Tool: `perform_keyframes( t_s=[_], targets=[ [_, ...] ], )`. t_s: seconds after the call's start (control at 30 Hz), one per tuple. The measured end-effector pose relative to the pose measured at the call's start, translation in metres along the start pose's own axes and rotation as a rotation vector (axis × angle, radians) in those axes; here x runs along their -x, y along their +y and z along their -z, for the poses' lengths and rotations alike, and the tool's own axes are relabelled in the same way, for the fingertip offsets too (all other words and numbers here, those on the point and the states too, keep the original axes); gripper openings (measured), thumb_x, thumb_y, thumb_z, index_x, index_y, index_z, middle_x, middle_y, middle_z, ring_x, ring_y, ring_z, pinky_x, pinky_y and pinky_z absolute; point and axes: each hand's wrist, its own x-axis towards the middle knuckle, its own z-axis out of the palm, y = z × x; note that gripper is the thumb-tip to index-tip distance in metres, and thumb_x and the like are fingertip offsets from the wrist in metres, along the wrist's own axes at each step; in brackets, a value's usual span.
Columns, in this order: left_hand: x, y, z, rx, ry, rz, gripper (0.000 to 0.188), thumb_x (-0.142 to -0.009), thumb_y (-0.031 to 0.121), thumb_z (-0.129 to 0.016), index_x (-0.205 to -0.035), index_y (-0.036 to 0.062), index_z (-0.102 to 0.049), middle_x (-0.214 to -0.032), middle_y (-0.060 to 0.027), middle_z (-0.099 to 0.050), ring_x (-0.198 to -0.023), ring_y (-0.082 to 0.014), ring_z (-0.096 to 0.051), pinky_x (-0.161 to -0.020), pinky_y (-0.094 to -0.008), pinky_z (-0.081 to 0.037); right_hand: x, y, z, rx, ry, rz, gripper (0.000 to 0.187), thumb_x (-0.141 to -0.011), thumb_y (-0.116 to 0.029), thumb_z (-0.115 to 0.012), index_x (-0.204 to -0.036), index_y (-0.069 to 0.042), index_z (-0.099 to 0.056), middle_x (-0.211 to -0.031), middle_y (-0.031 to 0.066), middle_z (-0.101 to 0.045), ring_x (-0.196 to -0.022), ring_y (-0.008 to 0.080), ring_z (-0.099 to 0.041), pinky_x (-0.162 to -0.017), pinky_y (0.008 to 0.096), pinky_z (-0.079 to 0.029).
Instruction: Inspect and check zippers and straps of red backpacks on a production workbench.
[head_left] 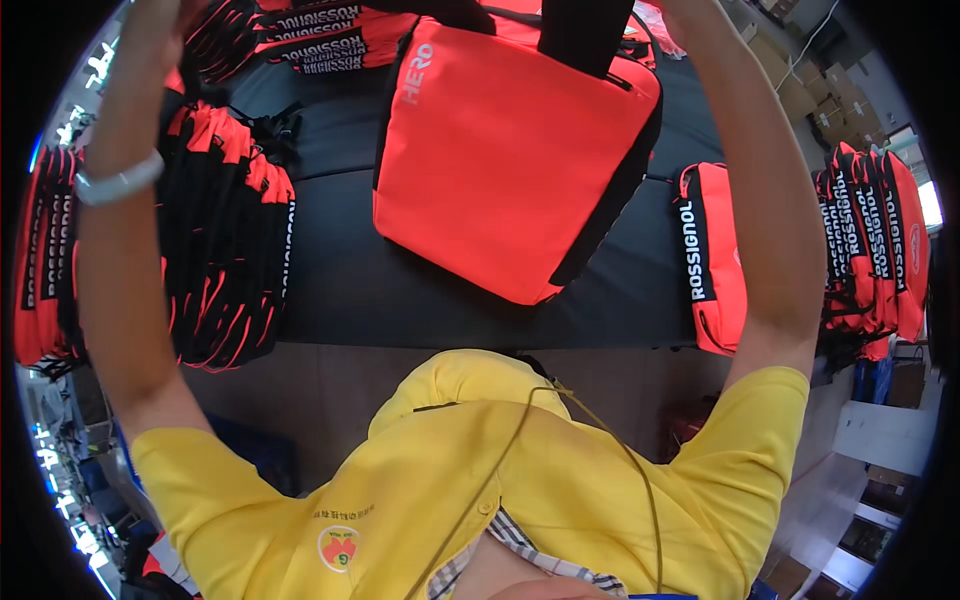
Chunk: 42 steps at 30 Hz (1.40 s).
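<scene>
Coral-red fabric with black sides made up the one large bag [505, 150], which sat at a slant in the upper centre of the frame, pale lettering near its upper left corner and black straps [585, 35] running up to the top edge. Two hands were at work: the left hand [186, 14] and the right hand [688, 10] were both largely cut off at the top edge, so whether either one gripped anything could not be told. Close to the right one lay some clear plastic [662, 28].

One narrow bag [712, 260], in the same red and black, lay by itself right of centre. Beyond it, at the far right, stood a packed row [870, 240] of at least four more. A dense cluster [225, 220] filled the left side, and an outer group [48, 260] at the far left held at least two; overlap hid the full counts. A pile [325, 40] at upper left showed at least three lettered edges.

Under them spread one bench [335, 270] with a smooth black covering, crossed by a seam. Grey floor [325, 390] showed below its near edge. Several cardboard boxes [835, 105] crowded the upper right, and bright lights [50, 460] dotted the left rim. At the bottom were a yellow shirt [450, 450] and, on the left wrist, one pale bracelet [120, 181].
</scene>
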Motion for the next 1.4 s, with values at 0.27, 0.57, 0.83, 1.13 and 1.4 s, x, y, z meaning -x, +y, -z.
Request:
perform_keyframes(
  t_s=[0.27, 0.57, 0.83, 1.13, 1.4],
  targets=[
    [0.124, -0.169, 0.046, 0.608, 0.115, 0.668, 0.019, -0.089, 0.024, -0.07, -0.099, 0.0085, -0.067, -0.084, -0.0022, -0.069, -0.066, -0.0119, -0.064, -0.052, -0.0212, -0.049, 0.036, 0.043, 0.03, -0.027, 0.651, -0.048, 0.015, -0.085, -0.014, -0.066, -0.091, -0.001, -0.067, -0.078, 0.0013, -0.067, -0.069, 0.0155, -0.064, -0.059, 0.0312, -0.048],
    [0.295, -0.277, 0.042, 0.539, 0.422, 1.048, 0.03, -0.092, 0.023, -0.067, -0.115, 0.0044, -0.062, -0.098, -0.0063, -0.067, -0.091, -0.0128, -0.067, -0.056, -0.0165, -0.049, 0.249, 0.195, -0.049, -1.086, 0.661, -0.566, 0.045, -0.099, -0.041, -0.049, -0.125, -0.004, -0.054, -0.125, 0.0126, -0.061, -0.116, 0.0209, -0.059, -0.077, 0.0304, -0.055],
    [0.298, -0.308, 0.032, 0.258, 0.218, 1.197, 0.021, -0.088, 0.027, -0.072, -0.083, 0.0078, -0.065, -0.071, 0.0034, -0.062, -0.059, -0.001, -0.056, -0.046, -0.0144, -0.039, 0.266, 0.209, -0.059, -1.129, 0.364, -0.875, 0.046, -0.101, -0.037, -0.046, -0.125, 0.001, -0.054, -0.122, 0.0145, -0.062, -0.111, 0.0214, -0.062, -0.075, 0.0287, -0.055],
    [0.311, -0.284, 0.038, 0.088, -0.015, 1.421, 0.026, -0.092, 0.031, -0.066, -0.096, 0.0051, -0.067, -0.091, -0.0036, -0.072, -0.06, -0.003, -0.059, -0.049, -0.0178, -0.042, 0.297, 0.217, -0.002, 0.439, -0.082, -0.433, 0.088, -0.07, -0.036, -0.081, -0.142, -0.006, -0.039, -0.139, 0.0179, -0.041, -0.128, 0.0294, -0.043, -0.104, 0.0405, -0.038],
    [0.285, -0.22, -0.095, -1.09, -0.818, -0.406, 0.066, -0.078, 0.006, -0.067, -0.139, 0.0031, -0.041, -0.137, -0.0188, -0.047, -0.117, -0.0331, -0.055, -0.089, -0.0424, -0.05, 0.304, 0.236, -0.126, 1.04, -0.226, -0.428, 0.097, -0.066, -0.036, -0.083, -0.145, -0.01, -0.034, -0.13, 0.0202, -0.042, -0.117, 0.0368, -0.044, -0.091, 0.0427, -0.047]
  ],
)
